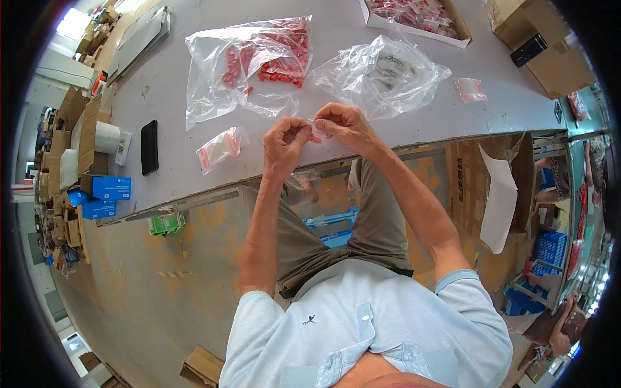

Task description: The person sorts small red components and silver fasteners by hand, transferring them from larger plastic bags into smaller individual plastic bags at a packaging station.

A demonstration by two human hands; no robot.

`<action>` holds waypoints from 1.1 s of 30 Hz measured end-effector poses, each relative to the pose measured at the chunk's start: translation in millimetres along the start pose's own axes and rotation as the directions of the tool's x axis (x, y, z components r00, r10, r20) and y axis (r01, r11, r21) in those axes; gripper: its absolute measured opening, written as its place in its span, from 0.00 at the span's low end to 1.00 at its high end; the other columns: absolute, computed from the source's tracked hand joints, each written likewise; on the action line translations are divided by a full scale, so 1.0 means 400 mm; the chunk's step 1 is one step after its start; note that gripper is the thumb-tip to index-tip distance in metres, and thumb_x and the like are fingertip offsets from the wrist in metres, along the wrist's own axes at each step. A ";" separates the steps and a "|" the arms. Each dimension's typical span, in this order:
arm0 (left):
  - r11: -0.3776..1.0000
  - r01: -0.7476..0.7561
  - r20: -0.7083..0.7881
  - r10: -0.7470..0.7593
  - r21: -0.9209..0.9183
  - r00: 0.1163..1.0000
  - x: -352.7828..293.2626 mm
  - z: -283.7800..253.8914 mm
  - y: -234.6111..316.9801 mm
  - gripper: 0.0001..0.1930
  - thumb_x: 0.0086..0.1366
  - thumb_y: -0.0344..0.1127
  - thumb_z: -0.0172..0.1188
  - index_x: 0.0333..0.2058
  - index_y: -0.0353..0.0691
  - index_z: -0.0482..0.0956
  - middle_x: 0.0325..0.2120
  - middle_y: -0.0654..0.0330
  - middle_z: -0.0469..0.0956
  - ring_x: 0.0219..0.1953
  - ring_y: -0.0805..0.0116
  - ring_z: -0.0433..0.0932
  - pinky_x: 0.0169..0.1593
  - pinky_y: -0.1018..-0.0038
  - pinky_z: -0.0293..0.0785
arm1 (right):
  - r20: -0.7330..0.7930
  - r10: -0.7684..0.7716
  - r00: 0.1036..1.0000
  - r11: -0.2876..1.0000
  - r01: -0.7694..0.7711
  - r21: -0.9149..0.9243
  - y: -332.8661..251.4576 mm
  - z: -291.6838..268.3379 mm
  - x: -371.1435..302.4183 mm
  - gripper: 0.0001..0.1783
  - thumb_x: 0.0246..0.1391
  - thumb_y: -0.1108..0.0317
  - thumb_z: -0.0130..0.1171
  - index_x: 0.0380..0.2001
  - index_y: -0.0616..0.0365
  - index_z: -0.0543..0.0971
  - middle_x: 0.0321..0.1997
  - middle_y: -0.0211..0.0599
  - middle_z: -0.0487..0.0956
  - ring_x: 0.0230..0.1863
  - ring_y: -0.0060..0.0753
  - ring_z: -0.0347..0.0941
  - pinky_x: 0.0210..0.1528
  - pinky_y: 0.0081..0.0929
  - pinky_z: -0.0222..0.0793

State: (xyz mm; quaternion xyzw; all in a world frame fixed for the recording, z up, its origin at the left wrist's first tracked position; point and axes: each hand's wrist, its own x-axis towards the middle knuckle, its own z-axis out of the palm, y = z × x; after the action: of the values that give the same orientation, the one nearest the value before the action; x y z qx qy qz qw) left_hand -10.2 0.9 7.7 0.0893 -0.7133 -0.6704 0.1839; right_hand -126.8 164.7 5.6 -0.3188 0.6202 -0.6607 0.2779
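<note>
Close to the table's front edge, my two hands meet over a small clear plastic bag (315,132) with a bit of red showing at its lower end. My left hand (284,143) pinches its left side between thumb and fingertips. On the other side my right hand (348,126) grips it with thumb and forefinger. Whether anything lies inside the little bag is too small to tell. Beyond my hands lies a large clear bag of red pieces (284,61). Right of it spreads a crumpled clear bag (388,74) with small dark greenish items inside.
Small red-edged plastic bags (221,150) lie left of my hands, and another small bag (469,90) lies right. A black phone (149,147) and blue boxes (111,187) are at left. A white carton (414,19) of red packets and a cardboard box (550,61) stand far right.
</note>
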 end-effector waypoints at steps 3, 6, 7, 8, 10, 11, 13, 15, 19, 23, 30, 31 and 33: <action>1.000 0.007 0.022 -0.007 0.000 1.000 -0.001 -0.006 -0.003 0.02 0.68 0.24 0.66 0.39 0.34 0.83 0.32 0.67 0.82 0.36 0.80 0.79 0.43 0.81 0.77 | -0.018 -0.012 1.000 1.000 0.012 0.002 0.005 0.005 0.001 0.09 0.64 0.68 0.66 0.41 0.64 0.83 0.34 0.27 0.83 0.37 0.15 0.76 0.41 0.20 0.75; 0.992 -0.041 0.014 0.040 0.116 0.999 0.002 -0.010 -0.017 0.03 0.68 0.24 0.66 0.39 0.34 0.83 0.32 0.67 0.82 0.36 0.80 0.79 0.42 0.82 0.76 | -0.013 -0.019 1.000 1.000 0.018 -0.007 0.012 0.005 0.002 0.08 0.63 0.70 0.66 0.40 0.64 0.84 0.33 0.26 0.83 0.36 0.14 0.76 0.40 0.19 0.75; 0.991 -0.041 0.024 0.038 0.127 0.999 0.001 -0.011 -0.019 0.03 0.67 0.24 0.66 0.39 0.33 0.83 0.32 0.68 0.81 0.35 0.80 0.79 0.42 0.82 0.76 | -0.013 -0.018 1.000 1.000 0.018 -0.007 0.015 0.004 0.000 0.08 0.63 0.70 0.66 0.40 0.64 0.84 0.33 0.26 0.83 0.36 0.14 0.76 0.40 0.19 0.75; 0.990 -0.041 0.034 0.037 0.137 0.999 -0.001 -0.010 -0.015 0.03 0.67 0.23 0.66 0.39 0.33 0.83 0.32 0.68 0.81 0.35 0.81 0.79 0.42 0.82 0.76 | -0.025 -0.039 0.999 0.999 0.038 -0.022 0.017 0.003 -0.002 0.07 0.62 0.70 0.66 0.39 0.63 0.84 0.33 0.26 0.83 0.36 0.14 0.76 0.40 0.19 0.74; 0.989 -0.039 0.024 0.036 0.144 0.999 -0.001 -0.007 -0.008 0.03 0.65 0.24 0.67 0.37 0.33 0.84 0.31 0.65 0.82 0.34 0.78 0.81 0.41 0.79 0.77 | -0.039 -0.059 0.998 0.998 0.058 -0.037 0.020 0.003 -0.006 0.07 0.62 0.70 0.66 0.39 0.63 0.84 0.33 0.25 0.82 0.36 0.13 0.76 0.40 0.19 0.74; 0.987 -0.039 0.013 0.037 0.153 0.999 -0.001 -0.007 -0.007 0.03 0.64 0.24 0.67 0.36 0.33 0.84 0.31 0.62 0.82 0.34 0.75 0.82 0.41 0.77 0.77 | -0.043 -0.066 0.997 0.997 0.065 -0.037 0.018 0.006 -0.005 0.06 0.62 0.70 0.66 0.39 0.62 0.84 0.33 0.25 0.82 0.36 0.13 0.76 0.40 0.18 0.74; 0.989 -0.037 0.005 0.036 0.140 0.999 -0.001 -0.010 -0.024 0.03 0.64 0.24 0.67 0.36 0.32 0.84 0.31 0.62 0.82 0.33 0.75 0.82 0.40 0.77 0.77 | -0.048 -0.074 0.996 0.997 0.072 -0.038 0.014 0.013 -0.004 0.06 0.62 0.71 0.66 0.39 0.61 0.84 0.33 0.24 0.82 0.35 0.13 0.75 0.39 0.18 0.74; 0.991 -0.034 -0.005 0.035 0.129 0.999 -0.001 -0.014 -0.026 0.03 0.64 0.24 0.67 0.36 0.32 0.84 0.32 0.62 0.82 0.33 0.75 0.82 0.40 0.77 0.77 | -0.092 -0.087 0.992 0.996 0.086 -0.015 -0.002 0.029 -0.004 0.05 0.62 0.71 0.66 0.38 0.61 0.84 0.32 0.24 0.82 0.35 0.12 0.75 0.39 0.18 0.74; 0.988 -0.054 0.051 0.047 0.145 0.998 -0.001 -0.003 -0.011 0.03 0.67 0.23 0.65 0.38 0.33 0.83 0.32 0.67 0.81 0.35 0.80 0.80 0.42 0.81 0.76 | -0.043 -0.080 0.996 0.988 0.073 -0.134 0.017 0.008 -0.008 0.07 0.62 0.69 0.67 0.40 0.61 0.84 0.33 0.25 0.82 0.34 0.13 0.75 0.38 0.18 0.74; 0.990 -0.045 0.040 0.040 0.132 0.998 -0.002 -0.013 -0.008 0.03 0.68 0.23 0.64 0.39 0.34 0.83 0.32 0.67 0.82 0.36 0.79 0.80 0.43 0.81 0.76 | -0.049 -0.063 0.997 0.993 0.057 -0.102 0.005 0.017 -0.009 0.11 0.62 0.67 0.68 0.42 0.63 0.83 0.35 0.29 0.83 0.33 0.15 0.76 0.37 0.19 0.75; 0.993 0.074 -0.052 -0.079 -0.093 0.995 -0.010 -0.016 -0.003 0.03 0.68 0.25 0.65 0.40 0.36 0.84 0.33 0.66 0.82 0.36 0.79 0.80 0.43 0.80 0.76 | -0.065 -0.001 0.998 0.998 0.005 0.062 0.003 0.009 -0.016 0.06 0.64 0.69 0.64 0.38 0.61 0.82 0.33 0.27 0.82 0.33 0.15 0.76 0.35 0.18 0.74; 0.994 0.057 -0.053 -0.062 -0.096 0.997 -0.009 -0.019 -0.007 0.03 0.68 0.25 0.66 0.40 0.35 0.84 0.33 0.66 0.82 0.36 0.79 0.80 0.43 0.80 0.76 | -0.062 -0.001 0.998 0.998 0.004 0.062 0.004 0.010 -0.014 0.06 0.64 0.69 0.64 0.38 0.61 0.82 0.33 0.27 0.82 0.33 0.15 0.76 0.35 0.18 0.74; 0.994 0.038 -0.050 -0.044 -0.101 0.998 -0.007 -0.020 -0.013 0.04 0.68 0.25 0.66 0.40 0.35 0.84 0.32 0.66 0.82 0.36 0.79 0.80 0.43 0.80 0.77 | -0.052 -0.053 0.997 0.995 0.058 0.081 0.008 0.009 -0.012 0.04 0.63 0.71 0.63 0.37 0.60 0.82 0.32 0.27 0.82 0.34 0.15 0.76 0.34 0.18 0.73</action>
State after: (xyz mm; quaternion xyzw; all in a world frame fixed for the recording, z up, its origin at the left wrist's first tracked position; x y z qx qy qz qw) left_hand -5.2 -6.0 2.4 0.1120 -0.6719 -0.7063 0.1928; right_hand -121.2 165.7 2.0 -0.3076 0.5902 -0.7009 0.2567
